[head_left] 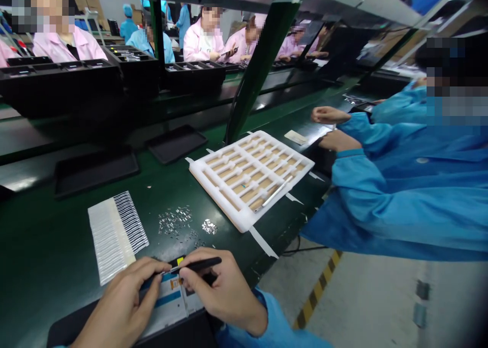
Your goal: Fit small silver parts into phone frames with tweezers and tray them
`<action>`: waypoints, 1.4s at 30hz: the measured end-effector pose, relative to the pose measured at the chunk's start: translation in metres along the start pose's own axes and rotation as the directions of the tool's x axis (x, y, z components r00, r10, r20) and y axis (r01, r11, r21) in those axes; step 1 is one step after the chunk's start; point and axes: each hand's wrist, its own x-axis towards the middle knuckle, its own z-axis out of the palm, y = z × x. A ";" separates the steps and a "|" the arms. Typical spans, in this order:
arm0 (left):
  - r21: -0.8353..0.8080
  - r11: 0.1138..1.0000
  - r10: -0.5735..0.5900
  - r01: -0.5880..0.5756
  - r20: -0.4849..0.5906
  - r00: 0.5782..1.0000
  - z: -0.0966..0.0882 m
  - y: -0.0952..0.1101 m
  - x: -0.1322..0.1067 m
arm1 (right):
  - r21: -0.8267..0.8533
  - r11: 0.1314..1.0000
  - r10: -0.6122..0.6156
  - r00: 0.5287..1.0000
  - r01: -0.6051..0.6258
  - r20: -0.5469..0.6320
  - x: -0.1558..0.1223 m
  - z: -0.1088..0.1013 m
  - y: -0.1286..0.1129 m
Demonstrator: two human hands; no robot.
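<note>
My right hand (224, 292) pinches black tweezers (196, 265), their tip pointing left onto a small flat device (173, 299) with white, blue and orange markings. My left hand (122, 307) lies on the device's left side, thumb and forefinger pressed on its top edge near the tweezer tip. The device rests in a black tray (64, 327) at the near edge of the green bench (49, 246). Several tiny shiny metal parts (175, 220) lie scattered just beyond my hands.
A white sheet of thin strips (114, 233) lies to the left. A white foam tray (249, 175) with slots stands to the right. Black trays (95, 170) sit further back. A co-worker's blue sleeve (400, 185) fills the right; other people sit across the line.
</note>
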 end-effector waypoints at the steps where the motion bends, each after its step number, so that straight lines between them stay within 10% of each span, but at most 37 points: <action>1: -0.003 1.000 -0.008 0.008 0.002 1.000 0.000 0.001 0.000 | 0.002 1.000 0.006 1.000 -0.006 -0.003 0.000 0.000 0.000; 42: 0.069 0.997 -0.036 0.044 -0.117 0.992 0.014 0.000 0.006 | -0.164 0.864 -0.469 0.879 0.477 0.087 -0.009 -0.002 0.012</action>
